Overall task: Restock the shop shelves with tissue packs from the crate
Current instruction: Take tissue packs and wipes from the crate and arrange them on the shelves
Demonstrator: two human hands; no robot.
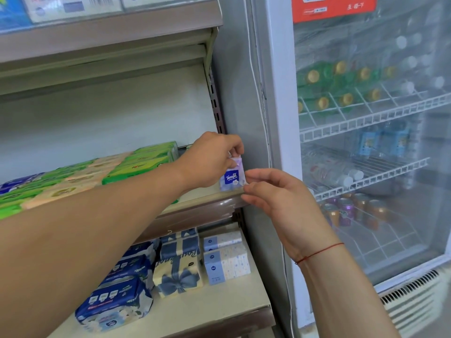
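A small purple and white Tempo tissue pack (232, 176) stands upright at the right end of the middle shelf (207, 206). My left hand (214, 159) reaches across from the left and pinches the pack's top between thumb and fingers. My right hand (271, 193) is beside the pack on its right, its fingertips touching the pack's right edge near the shelf lip. Rows of green, cream and blue tissue packs (136, 164) fill the shelf to the left. The crate is out of view.
The lower shelf (219, 306) holds blue-ribbon packs (179, 269), white dotted boxes (227, 257) and dark blue wipes packs (117, 298). A glass-door drinks fridge (366, 142) stands directly to the right. Another shelf with packs is above.
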